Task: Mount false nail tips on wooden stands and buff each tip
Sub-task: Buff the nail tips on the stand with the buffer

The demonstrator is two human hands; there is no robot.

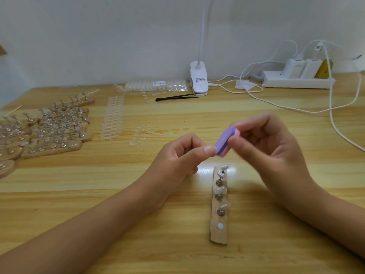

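Two hands meet above a wooden surface in mid-buffing. The right hand holds a purple buffer block in a fingertip grip at the block's far, upper end. The left hand has its thumb and forefinger pinched narrow against the block's near, lower end. Whatever sits in that pinch is too small and blurred to make out, though it is probably a nail tip being buffed. Directly on the near side of the block lies the wooden stand, flat on the surface between the forearms. Its long axis runs near to far, and its far end is almost under the block. Four of its holders carry tips; the nearest spot shows only a pale round dab. That open spot lies toward the person from both hands, so any mounting there appears to call for drawing the left pinch back and down along the stand. Finished stands crowd the far left, and rows of loose tips lie to their right.
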